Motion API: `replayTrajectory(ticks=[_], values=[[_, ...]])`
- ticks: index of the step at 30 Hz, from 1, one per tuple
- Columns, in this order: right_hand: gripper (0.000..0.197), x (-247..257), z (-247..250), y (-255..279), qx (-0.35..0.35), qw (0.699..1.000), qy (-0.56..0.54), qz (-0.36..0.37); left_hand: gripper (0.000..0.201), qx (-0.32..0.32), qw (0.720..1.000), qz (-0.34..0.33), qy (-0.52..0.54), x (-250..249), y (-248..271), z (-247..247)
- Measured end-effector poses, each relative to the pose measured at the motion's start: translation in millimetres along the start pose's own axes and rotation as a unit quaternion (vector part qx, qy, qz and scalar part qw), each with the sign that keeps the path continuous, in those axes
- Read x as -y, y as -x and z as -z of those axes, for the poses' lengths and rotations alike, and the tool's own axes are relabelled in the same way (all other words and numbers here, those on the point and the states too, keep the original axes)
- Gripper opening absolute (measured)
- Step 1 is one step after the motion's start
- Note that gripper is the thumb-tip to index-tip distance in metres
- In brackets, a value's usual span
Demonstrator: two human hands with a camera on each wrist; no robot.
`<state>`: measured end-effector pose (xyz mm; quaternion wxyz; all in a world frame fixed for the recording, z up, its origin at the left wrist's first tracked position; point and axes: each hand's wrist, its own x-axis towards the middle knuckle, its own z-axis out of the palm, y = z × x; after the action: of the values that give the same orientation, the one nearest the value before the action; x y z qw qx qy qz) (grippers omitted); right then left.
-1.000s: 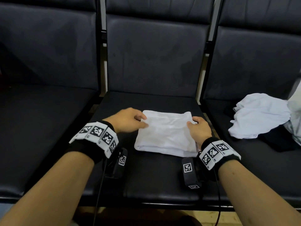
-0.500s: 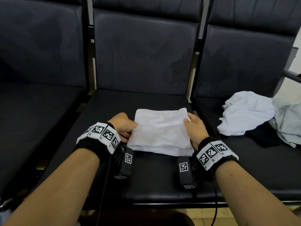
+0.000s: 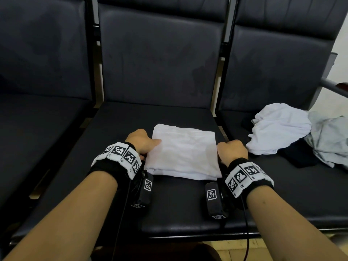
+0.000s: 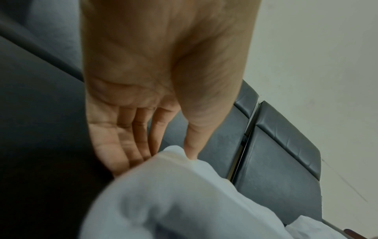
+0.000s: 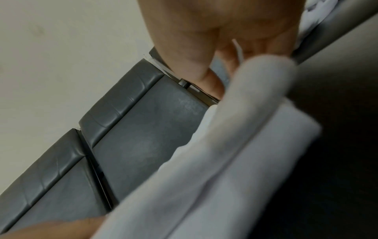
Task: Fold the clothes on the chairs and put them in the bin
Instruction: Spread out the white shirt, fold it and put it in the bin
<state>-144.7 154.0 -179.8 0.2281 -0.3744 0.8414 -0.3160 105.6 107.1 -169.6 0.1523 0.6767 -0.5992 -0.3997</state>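
The folded white garment (image 3: 183,152) lies flat on the seat of the middle chair (image 3: 169,208), a neat rectangle several layers thick. It looks light and soft, with no stiffness of its own; lifted from one side only, the layers would likely sag and slide apart. The sound hold is at its two opposite side edges, fingers beneath and thumb above, so the stack is carried level.

That is roughly how the person's hands are placed. The left hand (image 3: 142,141) sits at the garment's 9 o'clock edge: the left wrist view shows its fingers (image 4: 131,145) fairly straight and sliding under the cloth while the thumb tip presses on top, pinching the edge. The right hand (image 3: 232,150) is at the 3 o'clock edge, curled, with the thumb above the folded edge and fingers going under, as the right wrist view shows; how firmly it grips cannot be told.

The seat is dark, smooth, leather-like padding, which should let the fingers slip under easily. Three such chairs stand in a row with upright padded backs and narrow gaps between them. On the seat at 3 o'clock lie the unfolded clothes: a crumpled white garment (image 3: 278,129), a pale grey garment (image 3: 331,140) beyond it, and a dark cloth (image 3: 299,157) partly beneath them. A pale wall stands behind. The bin is not in view.
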Motion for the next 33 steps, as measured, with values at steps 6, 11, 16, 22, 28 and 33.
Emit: replayTrajectory(ticks=[6, 11, 16, 22, 28, 33], values=[[0.06, 9.7, -12.6, 1.3, 0.064, 0.993, 0.098, -0.008, 0.062, -0.003, 0.992, -0.019, -0.128, -13.1, 1.3, -14.9], [0.06, 18.1, -18.6, 13.3, 0.109, 0.984, 0.139, -0.009, 0.063, -0.021, 0.98, -0.026, -0.194, -12.1, 0.1, -21.1], [0.047, 21.9, -27.0, 13.5, 0.08, 0.992, 0.088, 0.034, 0.062, -0.049, 0.991, -0.035, -0.123, -5.0, -1.8, -18.1], [0.059, 17.8, -27.7, 12.9, 0.076, 0.996, 0.017, -0.036, 0.063, -0.059, 0.996, -0.027, -0.062, -0.4, 0.6, -30.1], [0.063, 27.6, -22.9, 16.6, 0.116, 0.99, 0.058, -0.046, 0.057, -0.062, 0.995, -0.029, -0.073, 7.4, 0.1, -30.9], [0.059, 33.6, -25.4, 19.4, 0.121, 0.988, 0.088, -0.027, 0.05, -0.078, 0.996, -0.03, -0.034, 12.1, 2.0, -25.4]])
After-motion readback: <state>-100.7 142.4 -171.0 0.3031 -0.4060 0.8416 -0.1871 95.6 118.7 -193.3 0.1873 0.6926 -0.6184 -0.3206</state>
